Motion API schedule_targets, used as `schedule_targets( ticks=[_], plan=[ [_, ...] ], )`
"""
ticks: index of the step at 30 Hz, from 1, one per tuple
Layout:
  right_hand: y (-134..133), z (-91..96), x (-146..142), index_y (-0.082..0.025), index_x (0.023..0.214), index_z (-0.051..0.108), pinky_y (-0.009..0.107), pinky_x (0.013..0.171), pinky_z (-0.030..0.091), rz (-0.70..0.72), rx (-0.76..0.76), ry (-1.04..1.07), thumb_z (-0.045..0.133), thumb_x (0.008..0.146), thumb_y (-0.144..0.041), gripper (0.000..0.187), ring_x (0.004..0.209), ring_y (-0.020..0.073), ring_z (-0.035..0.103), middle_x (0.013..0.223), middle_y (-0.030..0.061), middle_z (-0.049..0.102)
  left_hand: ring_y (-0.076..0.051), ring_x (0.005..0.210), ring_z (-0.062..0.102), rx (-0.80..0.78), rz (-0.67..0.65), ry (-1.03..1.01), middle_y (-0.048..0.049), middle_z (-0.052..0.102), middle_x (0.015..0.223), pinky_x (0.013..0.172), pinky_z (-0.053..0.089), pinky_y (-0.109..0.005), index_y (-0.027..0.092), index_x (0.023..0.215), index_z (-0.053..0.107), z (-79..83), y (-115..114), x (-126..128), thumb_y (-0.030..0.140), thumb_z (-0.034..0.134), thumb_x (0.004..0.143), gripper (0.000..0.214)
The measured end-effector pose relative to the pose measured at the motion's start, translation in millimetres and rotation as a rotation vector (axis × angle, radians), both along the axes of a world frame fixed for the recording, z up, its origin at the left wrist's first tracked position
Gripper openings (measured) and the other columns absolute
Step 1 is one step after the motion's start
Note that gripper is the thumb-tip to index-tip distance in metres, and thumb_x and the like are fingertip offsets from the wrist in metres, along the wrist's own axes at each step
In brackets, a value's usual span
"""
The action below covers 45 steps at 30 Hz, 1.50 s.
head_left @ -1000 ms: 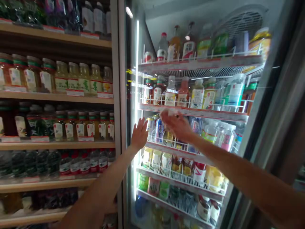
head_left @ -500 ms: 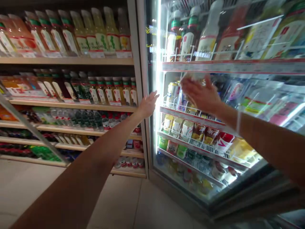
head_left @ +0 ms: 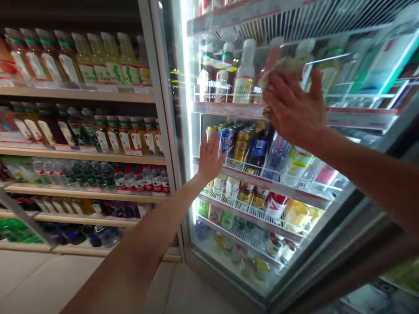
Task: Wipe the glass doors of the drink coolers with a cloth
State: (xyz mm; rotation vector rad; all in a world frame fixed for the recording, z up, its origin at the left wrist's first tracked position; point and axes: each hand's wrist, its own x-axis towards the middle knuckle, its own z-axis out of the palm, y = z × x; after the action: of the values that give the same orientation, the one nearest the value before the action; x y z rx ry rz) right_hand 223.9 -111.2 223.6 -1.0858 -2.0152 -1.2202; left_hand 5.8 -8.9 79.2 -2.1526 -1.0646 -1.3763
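My right hand lies flat over a crumpled pale cloth, pressed against the glass door of a lit drinks cooler. The cloth shows above the fingers and a little to their left, level with the upper bottle shelf; the rest is hidden under the palm. Lower and to the left, my left hand is open against the glass, its fingers pointing up and nothing in them. Behind the glass near it, a blue can and gold cans stand on a shelf.
Left of the cooler stands a wooden shelf unit with rows of bottled drinks. A metal frame post divides the two. Pale floor tiles lie below, and a dark door edge slants along the lower right.
My right hand has moved up the glass with the cloth, from the can shelf to the bottle shelf. My left hand has shifted from the door's left edge onto the glass. The view has swung right and up.
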Motion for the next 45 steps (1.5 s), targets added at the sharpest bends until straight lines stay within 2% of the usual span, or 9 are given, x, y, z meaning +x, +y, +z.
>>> schedule_targets(
  ticks=[2, 7, 14, 16, 22, 27, 32, 39, 45],
  plan=[
    [-8, -9.6, 9, -0.015, 0.134, 0.04, 0.061, 0.108, 0.005, -0.061, 0.055, -0.044, 0.031, 0.092, -0.029, 0.044, 0.137, 0.0278, 0.02, 0.148, 0.0083, 0.028, -0.025, 0.141, -0.002, 0.018, 0.025, -0.093, -0.0128, 0.014, 0.152, 0.112, 0.016, -0.05, 0.014, 0.145, 0.01, 0.4, -3, 18, 0.041, 0.03, 0.091, 0.063],
    [-24, -97.8, 29, -0.022, 0.132, 0.043, 0.044, 0.117, 0.0, -0.009, -0.045, -0.383, 0.042, 0.086, -0.016, 0.046, 0.136, 0.0175, 0.027, 0.142, 0.0017, 0.04, -0.026, 0.141, 0.003, 0.051, 0.044, -0.135, -0.0134, 0.015, 0.152, 0.112, 0.018, -0.049, 0.015, 0.145, 0.008, -7.0, -3, 28, 0.045, 0.028, 0.092, 0.064],
    [-4, 11.0, 5, -0.015, 0.137, 0.034, 0.062, 0.109, 0.005, -0.16, 0.133, 0.018, 0.034, 0.092, -0.03, 0.047, 0.137, 0.0289, 0.019, 0.15, 0.0101, 0.023, -0.024, 0.141, 0.004, 0.084, 0.027, 0.041, -0.0124, 0.018, 0.151, 0.111, 0.022, -0.048, 0.017, 0.144, 0.011, -8.8, -5, 3, 0.04, 0.028, 0.093, 0.059],
    [10, -1.3, -19, -0.015, 0.136, 0.036, 0.06, 0.11, 0.008, -0.142, 0.108, -0.002, 0.034, 0.092, -0.027, 0.046, 0.138, 0.028, 0.019, 0.15, 0.0099, 0.024, -0.023, 0.14, 0.007, 0.085, 0.029, 0.115, -0.0114, 0.021, 0.151, 0.11, 0.024, -0.048, 0.018, 0.144, 0.012, -9.6, -5, -8, 0.036, 0.027, 0.093, 0.056],
    [38, -104.2, -63, -0.018, 0.133, 0.042, 0.049, 0.112, 0.023, -0.024, -0.054, -0.354, 0.04, 0.086, -0.015, 0.047, 0.127, 0.022, 0.039, 0.145, 0.0043, 0.035, -0.024, 0.139, 0.015, 0.119, 0.078, 0.206, -0.0147, 0.024, 0.149, 0.11, 0.024, -0.046, 0.015, 0.144, 0.009, -17.1, 6, -40, 0.032, 0.033, 0.092, 0.061],
    [41, -98.1, -68, -0.018, 0.136, 0.037, 0.055, 0.111, 0.018, -0.103, 0.062, -0.211, 0.039, 0.089, -0.02, 0.047, 0.134, 0.0242, 0.03, 0.147, 0.0054, 0.032, -0.025, 0.139, 0.016, 0.176, 0.099, 0.264, -0.0166, 0.027, 0.147, 0.11, 0.022, -0.048, 0.012, 0.143, 0.015, -13.7, 20, -57, 0.039, 0.037, 0.09, 0.064],
    [43, -127.3, -76, -0.019, 0.137, 0.036, 0.046, 0.114, 0.016, -0.043, -0.023, -0.349, 0.042, 0.085, -0.015, 0.052, 0.132, 0.0199, 0.033, 0.145, 0.0037, 0.035, -0.028, 0.139, 0.015, 0.181, 0.085, 0.333, -0.0179, 0.025, 0.148, 0.111, 0.017, -0.051, 0.01, 0.143, 0.017, -12.3, 25, -62, 0.047, 0.04, 0.088, 0.07],
    [40, -76.0, -64, -0.02, 0.141, 0.028, 0.055, 0.112, 0.003, -0.256, 0.155, -0.003, 0.035, 0.092, -0.029, 0.051, 0.138, 0.024, 0.02, 0.149, 0.0073, 0.026, -0.025, 0.14, 0.009, 0.188, -0.039, 0.323, -0.0154, 0.021, 0.15, 0.113, 0.007, -0.051, 0.015, 0.145, 0.008, -9.2, 31, -60, 0.052, 0.035, 0.088, 0.073],
    [20, -127.4, -41, -0.023, 0.139, 0.031, 0.044, 0.114, -0.001, -0.082, -0.027, -0.35, 0.042, 0.088, -0.019, 0.052, 0.133, 0.016, 0.03, 0.142, 0.0035, 0.041, -0.024, 0.14, 0.0, 0.11, -0.048, 0.262, -0.0159, 0.018, 0.151, 0.113, 0.002, -0.051, 0.01, 0.144, 0.011, -25.8, 18, -39, 0.051, 0.034, 0.088, 0.073]
  ],
)
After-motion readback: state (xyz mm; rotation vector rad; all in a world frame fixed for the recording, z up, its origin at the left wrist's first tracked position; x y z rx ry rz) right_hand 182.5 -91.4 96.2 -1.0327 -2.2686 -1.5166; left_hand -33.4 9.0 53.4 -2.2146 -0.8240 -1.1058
